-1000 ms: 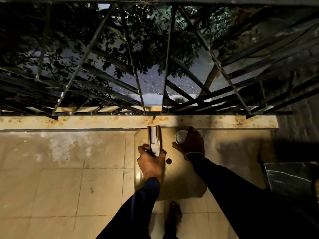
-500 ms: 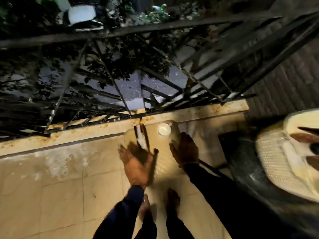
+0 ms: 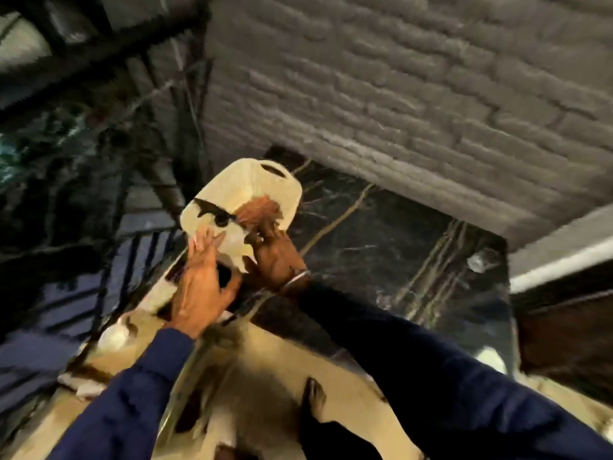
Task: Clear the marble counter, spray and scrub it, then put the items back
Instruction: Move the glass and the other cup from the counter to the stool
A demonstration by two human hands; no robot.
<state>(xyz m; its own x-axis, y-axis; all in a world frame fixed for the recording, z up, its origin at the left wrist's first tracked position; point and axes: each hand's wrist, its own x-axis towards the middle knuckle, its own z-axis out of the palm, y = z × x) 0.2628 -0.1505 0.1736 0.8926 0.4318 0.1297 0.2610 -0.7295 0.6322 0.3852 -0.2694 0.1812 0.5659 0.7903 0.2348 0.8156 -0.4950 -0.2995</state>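
Note:
A cream woven tray (image 3: 252,187) with a handle slot and a dark and rust print sits at the left end of the dark veined marble counter (image 3: 398,247). My right hand (image 3: 275,257) grips the tray's near edge, fingers on its top. My left hand (image 3: 202,287) is spread flat against the tray's near left corner and closes on nothing. The view is blurred by motion.
A grey brick wall (image 3: 398,78) backs the counter. A black metal railing (image 3: 99,134) runs along the left. A white cup (image 3: 114,336) stands on the beige floor tiles (image 3: 282,370) at lower left. My bare foot (image 3: 313,400) is below the counter edge.
My view has swung right from the floor by the railing to the counter. Both hands left the holder and cup on the floor and came up to the tray.

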